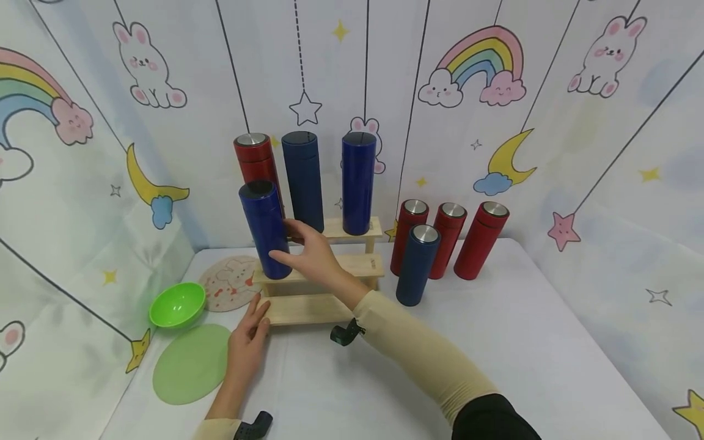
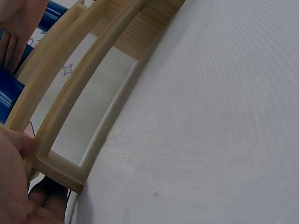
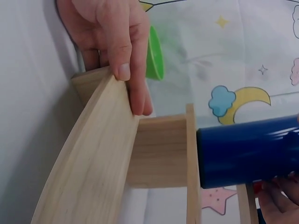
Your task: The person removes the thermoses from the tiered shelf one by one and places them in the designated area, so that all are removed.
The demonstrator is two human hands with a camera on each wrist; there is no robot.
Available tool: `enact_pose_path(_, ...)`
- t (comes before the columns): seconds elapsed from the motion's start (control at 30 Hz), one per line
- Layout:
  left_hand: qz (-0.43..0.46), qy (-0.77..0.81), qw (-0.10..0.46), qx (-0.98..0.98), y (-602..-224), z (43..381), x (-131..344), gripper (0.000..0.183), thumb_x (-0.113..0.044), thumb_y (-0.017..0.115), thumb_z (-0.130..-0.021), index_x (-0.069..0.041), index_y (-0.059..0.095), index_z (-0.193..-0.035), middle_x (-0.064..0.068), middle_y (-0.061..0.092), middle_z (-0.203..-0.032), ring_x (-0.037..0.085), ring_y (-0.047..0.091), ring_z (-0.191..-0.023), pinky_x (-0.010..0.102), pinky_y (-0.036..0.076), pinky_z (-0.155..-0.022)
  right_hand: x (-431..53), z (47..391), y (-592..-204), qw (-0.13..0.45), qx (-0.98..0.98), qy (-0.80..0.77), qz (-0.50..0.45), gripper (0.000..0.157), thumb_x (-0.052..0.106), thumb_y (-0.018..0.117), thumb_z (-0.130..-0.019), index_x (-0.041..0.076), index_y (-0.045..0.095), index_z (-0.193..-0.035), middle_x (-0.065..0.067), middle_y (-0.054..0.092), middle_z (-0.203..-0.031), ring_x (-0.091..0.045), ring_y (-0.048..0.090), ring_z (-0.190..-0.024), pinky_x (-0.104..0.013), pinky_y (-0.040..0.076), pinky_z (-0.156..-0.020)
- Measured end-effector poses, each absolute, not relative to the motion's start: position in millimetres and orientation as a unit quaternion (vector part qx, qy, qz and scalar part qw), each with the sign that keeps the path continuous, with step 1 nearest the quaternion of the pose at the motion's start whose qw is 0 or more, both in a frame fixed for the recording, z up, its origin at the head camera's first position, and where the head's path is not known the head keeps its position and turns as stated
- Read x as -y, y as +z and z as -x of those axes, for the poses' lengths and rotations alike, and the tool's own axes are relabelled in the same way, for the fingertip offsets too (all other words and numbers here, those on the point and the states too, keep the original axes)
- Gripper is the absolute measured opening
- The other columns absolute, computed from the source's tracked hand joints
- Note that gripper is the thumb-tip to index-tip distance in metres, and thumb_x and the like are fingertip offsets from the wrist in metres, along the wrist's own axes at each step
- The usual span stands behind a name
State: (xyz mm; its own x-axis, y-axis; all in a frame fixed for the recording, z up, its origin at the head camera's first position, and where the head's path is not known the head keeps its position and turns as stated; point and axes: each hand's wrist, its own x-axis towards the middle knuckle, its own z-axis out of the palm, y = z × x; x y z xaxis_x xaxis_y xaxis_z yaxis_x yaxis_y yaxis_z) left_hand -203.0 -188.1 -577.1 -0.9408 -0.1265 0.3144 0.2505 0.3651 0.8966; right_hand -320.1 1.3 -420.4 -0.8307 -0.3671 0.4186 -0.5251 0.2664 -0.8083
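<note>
A three-step wooden rack (image 1: pixel 308 310) stands on the white table. My left hand (image 1: pixel 249 342) grips the left end of its lowest step; in the right wrist view the thumb (image 3: pixel 122 65) lies on top of that board. My right hand (image 1: pixel 313 253) holds a glossy blue thermos (image 1: pixel 265 229) round its lower part, thumb in front. The base of this thermos is right at the left end of the middle step, slightly tilted. Behind it on the top step stand a red thermos (image 1: pixel 255 156), a dark blue thermos (image 1: pixel 302 177) and another glossy blue thermos (image 1: pixel 359 183).
Right of the rack stand three red thermoses (image 1: pixel 450 238) and a dark blue thermos (image 1: pixel 418 269). To the left are a green bowl (image 1: pixel 177 305), a green oval mat (image 1: pixel 191 366) and a round rabbit-print mat (image 1: pixel 228 284). A printed curtain (image 1: pixel 341 73) hangs behind the table.
</note>
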Motion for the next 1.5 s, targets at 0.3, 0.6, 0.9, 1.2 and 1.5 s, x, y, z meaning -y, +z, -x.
enact_pose_path(0.3,0.03,-0.557,0.161,0.814,-576,202,188,0.041,-0.012,0.059,-0.114,-0.002,0.061,-0.153,0.011,0.038,-0.172,0.036,0.033,-0.158,0.004,0.035,-0.104,16,321,-426,0.066,0.805,0.534,-0.249,0.08,0.029,0.088,-0.095,0.009,0.047,-0.162,-0.009,0.065,-0.149,-0.017,0.066,-0.128,-0.035,0.055,-0.107)
enact_pose_path(0.6,0.04,-0.559,0.168,0.811,-572,204,190,0.04,-0.01,0.06,-0.113,-0.002,0.061,-0.153,0.011,0.038,-0.172,0.034,0.032,-0.159,0.004,0.035,-0.104,22,325,-424,0.083,0.804,0.539,-0.238,0.076,0.028,0.089,-0.095,0.008,0.053,-0.158,-0.011,0.068,-0.144,-0.017,0.068,-0.125,-0.037,0.057,-0.105)
enact_pose_path(0.9,0.035,-0.557,0.168,0.812,-572,207,190,0.04,-0.011,0.059,-0.113,-0.001,0.061,-0.152,0.012,0.038,-0.172,0.035,0.033,-0.158,0.004,0.036,-0.104,20,325,-423,0.081,0.798,0.551,-0.231,0.074,0.025,0.09,-0.093,0.008,0.054,-0.157,-0.014,0.069,-0.143,-0.022,0.07,-0.123,-0.049,0.057,-0.105)
enact_pose_path(1.2,0.033,-0.561,0.165,0.811,-576,206,187,0.041,-0.011,0.058,-0.114,0.0,0.06,-0.153,0.013,0.037,-0.173,0.035,0.031,-0.159,0.004,0.034,-0.106,4,319,-426,0.088,0.798,0.552,-0.224,0.075,0.028,0.091,-0.092,0.009,0.056,-0.156,-0.011,0.07,-0.141,-0.021,0.071,-0.122,-0.044,0.058,-0.104)
enact_pose_path(1.5,0.036,-0.562,0.159,0.811,-573,205,191,0.041,-0.011,0.059,-0.113,0.0,0.06,-0.153,0.014,0.037,-0.172,0.036,0.031,-0.159,0.004,0.036,-0.104,-16,311,-421,0.1,0.785,0.57,-0.222,0.071,0.028,0.092,-0.09,0.011,0.061,-0.152,-0.008,0.072,-0.137,-0.019,0.07,-0.122,-0.035,0.058,-0.102)
